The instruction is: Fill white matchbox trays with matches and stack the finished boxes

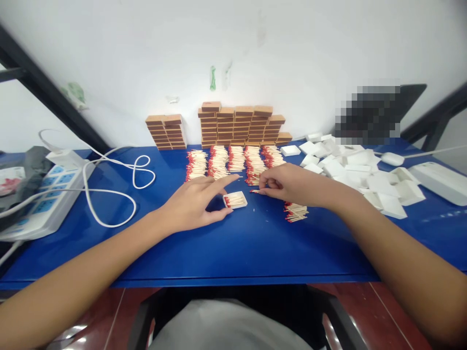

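A small white matchbox tray (235, 200) with red-tipped matches in it lies on the blue table (219, 243). My left hand (195, 204) rests beside it, thumb and fingers around its left side, index finger stretched out. My right hand (290, 185) is pinched on a few matches (255, 191) just right of the tray. Rows of loose matches (233, 163) lie behind both hands. A small heap of matches (296, 212) sits under my right wrist.
Stacks of brown matchboxes (241, 126) line the wall. Several empty white trays (365, 175) are heaped at the right. A power strip (51, 194) and looped white cable (109, 194) lie at the left. A white device (441, 181) sits far right.
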Action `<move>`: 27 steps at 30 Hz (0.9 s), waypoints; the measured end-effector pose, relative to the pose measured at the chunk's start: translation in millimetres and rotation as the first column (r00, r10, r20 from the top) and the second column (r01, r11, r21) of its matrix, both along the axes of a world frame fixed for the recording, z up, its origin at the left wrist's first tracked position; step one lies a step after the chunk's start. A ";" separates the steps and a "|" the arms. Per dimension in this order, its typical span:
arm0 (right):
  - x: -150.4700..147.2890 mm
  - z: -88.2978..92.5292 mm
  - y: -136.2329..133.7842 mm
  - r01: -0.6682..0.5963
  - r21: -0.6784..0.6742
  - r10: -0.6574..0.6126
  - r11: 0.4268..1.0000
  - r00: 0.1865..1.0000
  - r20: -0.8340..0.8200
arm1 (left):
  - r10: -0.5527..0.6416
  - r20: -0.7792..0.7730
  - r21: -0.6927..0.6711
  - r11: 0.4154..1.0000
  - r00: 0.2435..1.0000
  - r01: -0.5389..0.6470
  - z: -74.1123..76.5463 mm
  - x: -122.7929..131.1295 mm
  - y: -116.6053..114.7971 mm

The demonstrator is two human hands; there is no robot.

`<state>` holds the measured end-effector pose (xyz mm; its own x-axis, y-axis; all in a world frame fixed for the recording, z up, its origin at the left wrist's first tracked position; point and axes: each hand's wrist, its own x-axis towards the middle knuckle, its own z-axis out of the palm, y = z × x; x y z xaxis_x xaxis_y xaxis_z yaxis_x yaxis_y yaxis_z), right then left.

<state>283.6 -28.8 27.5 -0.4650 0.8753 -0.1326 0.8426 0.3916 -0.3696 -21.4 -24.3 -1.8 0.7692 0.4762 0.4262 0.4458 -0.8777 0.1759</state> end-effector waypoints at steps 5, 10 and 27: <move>-2.7 -1.9 -1.3 -0.029 0.041 0.028 0.999 0.999 0.035 | -0.006 0.008 -0.003 1.000 1.000 0.006 -0.3 0.0 0.9; -5.3 -2.8 -4.7 -0.043 0.053 0.040 0.998 0.998 0.052 | 0.007 0.006 0.002 1.000 1.000 -0.007 1.1 0.2 1.0; -35.2 -8.5 -16.8 -0.098 0.210 0.160 0.973 0.941 -0.299 | -0.013 0.044 0.021 1.000 0.999 0.013 0.0 2.3 1.1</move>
